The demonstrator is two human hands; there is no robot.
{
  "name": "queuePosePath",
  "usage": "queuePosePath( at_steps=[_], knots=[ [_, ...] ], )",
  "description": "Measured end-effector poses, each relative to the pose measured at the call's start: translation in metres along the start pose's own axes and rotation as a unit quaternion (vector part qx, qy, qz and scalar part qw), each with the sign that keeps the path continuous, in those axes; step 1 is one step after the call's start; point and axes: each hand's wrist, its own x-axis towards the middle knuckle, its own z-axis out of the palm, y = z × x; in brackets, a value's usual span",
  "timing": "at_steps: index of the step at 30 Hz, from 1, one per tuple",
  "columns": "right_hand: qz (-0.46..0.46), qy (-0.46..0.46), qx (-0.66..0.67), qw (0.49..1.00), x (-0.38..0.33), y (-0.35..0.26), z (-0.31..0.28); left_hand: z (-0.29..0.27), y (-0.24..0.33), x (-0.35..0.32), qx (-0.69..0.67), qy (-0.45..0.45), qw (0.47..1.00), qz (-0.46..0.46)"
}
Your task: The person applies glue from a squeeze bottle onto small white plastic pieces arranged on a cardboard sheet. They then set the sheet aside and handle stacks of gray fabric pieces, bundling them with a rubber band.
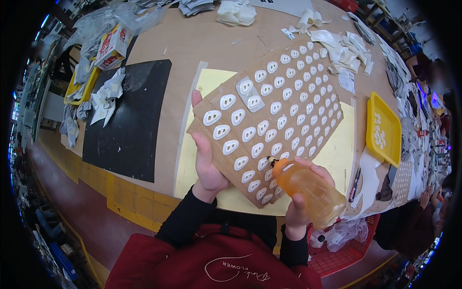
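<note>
My left hand (206, 154) grips the near-left edge of a brown cardboard sheet (293, 62) and tilts it up off the table. The sheet carries rows of several small white oval pieces (275, 107), two of them on grey patches. My right hand (301, 200) is wrapped around an orange squeeze bottle (313, 190). The bottle's dark nozzle (271, 161) touches the sheet near its lower edge, among the white ovals.
A pale yellow mat (337, 154) lies under the sheet, a black mat (132, 120) to its left. A yellow tray (384, 129) with white pieces sits at right. White scraps (344, 48) and bags crowd the far edge. A red basket (344, 250) stands below the table's near edge.
</note>
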Motion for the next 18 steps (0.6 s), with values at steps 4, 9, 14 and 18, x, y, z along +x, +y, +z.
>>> queuePosePath(
  at_steps=[4,9,14,18],
  knots=[
    [0.001,0.025,-0.084,0.996,0.003,-0.008,0.008,-0.012,-0.004,0.000,-0.014,-0.039,0.999,0.017],
    [0.001,0.037,-0.089,0.995,0.003,-0.004,0.005,-0.001,-0.002,0.005,0.062,-0.044,0.997,0.027],
    [0.006,-0.014,0.028,0.999,-0.009,0.001,-0.006,-0.005,0.001,0.006,0.028,-0.035,0.999,-0.010],
    [0.026,-0.003,0.050,0.998,-0.008,-0.001,-0.004,-0.005,0.002,0.006,0.045,-0.047,0.997,-0.038]
  ],
)
